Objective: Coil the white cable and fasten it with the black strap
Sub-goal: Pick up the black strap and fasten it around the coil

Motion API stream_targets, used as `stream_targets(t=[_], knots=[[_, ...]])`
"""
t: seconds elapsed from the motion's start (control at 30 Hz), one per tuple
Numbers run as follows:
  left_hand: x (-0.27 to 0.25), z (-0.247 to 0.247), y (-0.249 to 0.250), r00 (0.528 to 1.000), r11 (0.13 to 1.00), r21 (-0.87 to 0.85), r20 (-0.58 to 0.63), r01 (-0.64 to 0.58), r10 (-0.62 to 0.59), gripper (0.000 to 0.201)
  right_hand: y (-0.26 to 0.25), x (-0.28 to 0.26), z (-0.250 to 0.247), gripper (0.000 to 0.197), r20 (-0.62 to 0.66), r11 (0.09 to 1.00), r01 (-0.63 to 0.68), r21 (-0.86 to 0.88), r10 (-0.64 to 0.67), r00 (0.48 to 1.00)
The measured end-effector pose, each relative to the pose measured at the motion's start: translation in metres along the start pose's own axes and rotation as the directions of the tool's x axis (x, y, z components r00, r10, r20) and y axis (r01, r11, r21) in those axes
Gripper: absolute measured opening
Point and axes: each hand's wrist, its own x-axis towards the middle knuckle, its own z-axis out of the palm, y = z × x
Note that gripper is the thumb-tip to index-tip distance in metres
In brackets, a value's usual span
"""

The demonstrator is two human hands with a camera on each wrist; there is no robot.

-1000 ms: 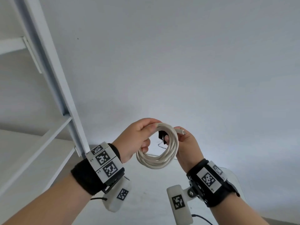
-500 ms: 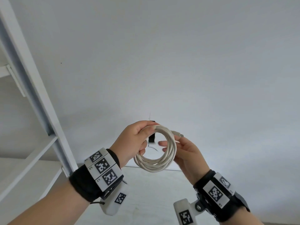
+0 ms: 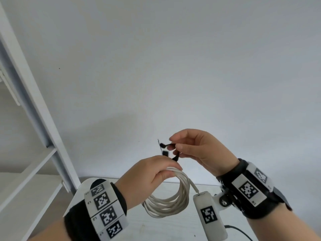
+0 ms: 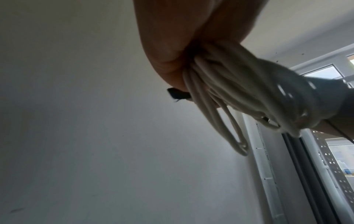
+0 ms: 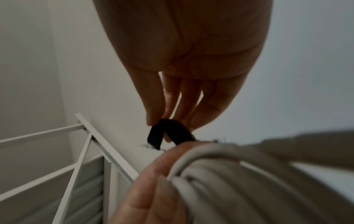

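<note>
The white cable [image 3: 171, 200] hangs as a coil of several loops from my left hand [image 3: 152, 173], which grips the top of the bundle; its strands [image 4: 220, 84] fill the left wrist view. Just above it my right hand [image 3: 175, 147] pinches the black strap [image 3: 167, 149] between thumb and fingertips. The strap [image 5: 168, 131] bends over in an arch, one end running down toward the cable bundle [image 5: 220, 181] under the left fingers. A small black piece of strap [image 4: 178, 95] pokes out beside the left thumb.
A white metal shelf frame [image 3: 31, 108] with slanted braces stands at the left. Behind is a plain pale wall [image 3: 173, 66]. A white table surface [image 3: 139, 226] lies below the hands, with a dark wire [image 3: 239, 232] at lower right. Windows show in the left wrist view.
My right hand has left the side of the coil, risen above the left hand, and taken the black strap in a pinch. The coil has dropped lower, still held by the left hand.
</note>
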Motion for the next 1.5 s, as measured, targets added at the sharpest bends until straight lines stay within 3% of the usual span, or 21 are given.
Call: stream_targets(t=[0.17, 0.33, 0.57, 0.73, 0.83, 1.0, 1.27, 1.4, 1.5], knots=[[-0.003, -0.001, -0.002, 0.999, 0.999, -0.030, -0.010, 0.036, -0.036, 0.023, -0.004, 0.003, 0.006, 0.037, -0.039, 0.992, 0.108, -0.060, -0.111, 0.993], [-0.006, 0.000, -0.001, 0.999, 0.998, -0.043, -0.018, 0.048, -0.049, 0.020, -0.007, 0.003, 0.010, 0.037, -0.094, 0.981, 0.120, -0.154, -0.135, 0.986], [-0.011, -0.002, 0.002, 0.996, 0.996, -0.044, -0.023, 0.080, -0.081, 0.018, -0.011, 0.000, 0.010, 0.026, -0.042, 0.998, 0.034, -0.044, -0.036, 0.998], [-0.012, -0.004, 0.012, 0.993, 0.986, -0.115, 0.008, 0.118, -0.118, 0.020, -0.016, -0.002, 0.009, 0.047, 0.025, 0.997, 0.067, -0.031, -0.066, 0.997], [-0.013, -0.003, 0.014, 0.992, 0.984, -0.124, 0.011, 0.128, -0.127, 0.020, -0.016, -0.002, 0.013, 0.039, 0.017, 0.994, 0.109, -0.024, -0.109, 0.994], [-0.015, -0.004, 0.014, 0.983, 0.972, -0.148, 0.023, 0.181, -0.180, 0.020, -0.015, 0.002, 0.014, 0.032, -0.180, 0.973, 0.183, -0.140, -0.207, 0.962], [-0.015, -0.011, 0.019, 0.982, 0.977, -0.097, 0.022, 0.190, -0.189, 0.022, -0.010, 0.006, 0.010, 0.029, -0.281, 0.922, 0.114, -0.370, -0.229, 0.932], [-0.018, -0.014, 0.016, 0.976, 0.970, -0.108, 0.012, 0.216, -0.216, 0.023, -0.002, 0.006, 0.003, 0.023, -0.308, 0.854, 0.074, -0.515, -0.265, 0.914], [-0.018, -0.012, 0.015, 0.980, 0.976, -0.084, 0.003, 0.199, -0.199, 0.021, 0.003, 0.007, 0.002, 0.015, -0.292, 0.838, 0.033, -0.544, -0.226, 0.929]])
